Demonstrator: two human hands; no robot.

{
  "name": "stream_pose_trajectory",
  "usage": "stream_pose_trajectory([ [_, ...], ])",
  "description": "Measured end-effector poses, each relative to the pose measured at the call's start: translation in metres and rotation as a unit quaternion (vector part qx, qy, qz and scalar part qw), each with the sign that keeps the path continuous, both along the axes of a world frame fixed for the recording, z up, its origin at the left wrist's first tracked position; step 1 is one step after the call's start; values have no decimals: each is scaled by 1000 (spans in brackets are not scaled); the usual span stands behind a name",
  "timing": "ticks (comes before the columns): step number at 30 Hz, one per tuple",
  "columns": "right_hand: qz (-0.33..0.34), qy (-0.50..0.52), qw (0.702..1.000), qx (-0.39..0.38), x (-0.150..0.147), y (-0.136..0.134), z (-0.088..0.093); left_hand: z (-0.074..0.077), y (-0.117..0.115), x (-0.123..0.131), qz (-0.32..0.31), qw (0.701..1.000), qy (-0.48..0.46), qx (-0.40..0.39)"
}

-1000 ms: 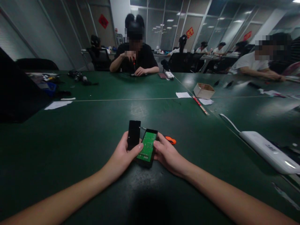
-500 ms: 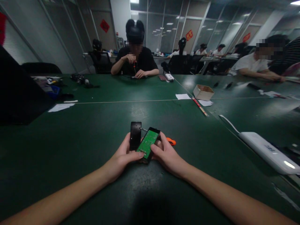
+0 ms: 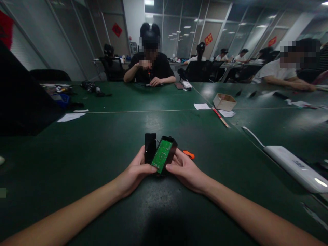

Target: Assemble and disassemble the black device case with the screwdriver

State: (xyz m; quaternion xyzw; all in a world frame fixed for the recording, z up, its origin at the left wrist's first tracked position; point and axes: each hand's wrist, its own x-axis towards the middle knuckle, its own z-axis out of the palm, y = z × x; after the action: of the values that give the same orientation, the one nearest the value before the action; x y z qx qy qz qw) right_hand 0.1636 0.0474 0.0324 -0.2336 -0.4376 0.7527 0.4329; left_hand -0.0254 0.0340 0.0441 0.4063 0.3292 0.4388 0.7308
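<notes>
Between my hands is a small black plastic case (image 3: 173, 150) with a green circuit board (image 3: 164, 150) showing in its open face. My right hand (image 3: 187, 170) is closed around the case's right side, thumb at its lower edge. A flat, glossy black cover (image 3: 150, 147) stands upright in my left hand (image 3: 135, 171). The left thumb reaches across onto the board's lower left corner, while the other left fingers are mostly hidden behind the cover. An orange-handled screwdriver (image 3: 189, 154) lies on the table behind the case, its thin shaft partly hidden.
On the green table (image 3: 110, 136) a white power strip (image 3: 294, 167) lies to the right. Farther off are an open cardboard box (image 3: 224, 101), paper sheets (image 3: 202, 106) and a red-and-tan stick (image 3: 220, 118). A co-worker (image 3: 151, 68) sits opposite, handling a screwdriver. Dark equipment (image 3: 20, 102) stands at left.
The case has tilted in my right hand, so its side wall shows more. The cover has turned to a smoother, glossy face. My right thumb has slid off the board toward the case's edge.
</notes>
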Motion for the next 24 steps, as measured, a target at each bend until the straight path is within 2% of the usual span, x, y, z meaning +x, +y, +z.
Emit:
stream_pose_trajectory([
  [7, 34, 2, 999, -34, 4, 2, 4, -2, 0, -1, -32, 999, -25, -13],
  [15, 18, -13, 1000, -3, 3, 0, 6, -1, -4, 1, -43, 998, -36, -21],
  [21, -16, -12, 1000, -9, 4, -1, 5, -5, -4, 0, -30, 998, -32, 39],
  [24, -47, -11, 999, -11, 5, 2, 4, -7, 0, -2, -21, 998, -59, 1],
])
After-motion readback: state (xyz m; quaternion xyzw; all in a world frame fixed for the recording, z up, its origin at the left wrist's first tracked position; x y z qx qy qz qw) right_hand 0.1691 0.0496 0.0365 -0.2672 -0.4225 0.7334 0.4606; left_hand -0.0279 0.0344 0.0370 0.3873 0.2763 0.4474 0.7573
